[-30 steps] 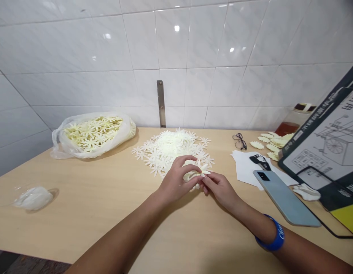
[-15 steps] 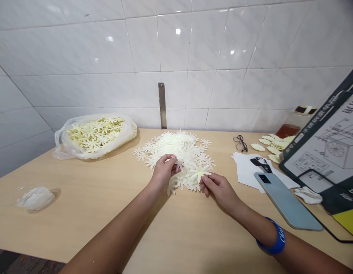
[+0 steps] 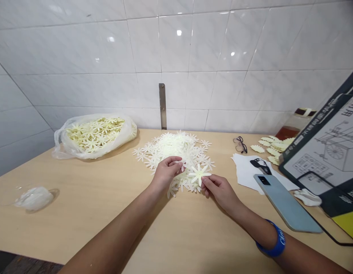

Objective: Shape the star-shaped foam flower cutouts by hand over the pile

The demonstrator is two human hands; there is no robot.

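Observation:
A heap of white flower-shaped cutouts (image 3: 176,146) lies on the wooden table (image 3: 102,213) in front of me. My right hand (image 3: 220,190) pinches one petal of a pale yellow-white flower cutout (image 3: 199,174) between thumb and fingers, holding it flat above the heap's near right edge. Just left of it, my left hand (image 3: 167,173) is closed, thumb against fingers, on a small white flower cutout (image 3: 182,163) that its fingers partly cover. The two hands are a short distance apart.
At the back left sits a plastic bag (image 3: 104,153) full of yellowish flower cutouts. A clear plastic bundle (image 3: 35,198) lies at left. To the right are eyeglasses (image 3: 240,145), white paper (image 3: 242,179), a phone (image 3: 289,203), scalloped yellowish pieces (image 3: 276,144), a jar (image 3: 293,123) and a leaning box (image 3: 327,148).
The left hand has turned and shifted slightly right, so its cutout is more covered by the fingers. The right hand keeps its flower cutout in almost the same spot.

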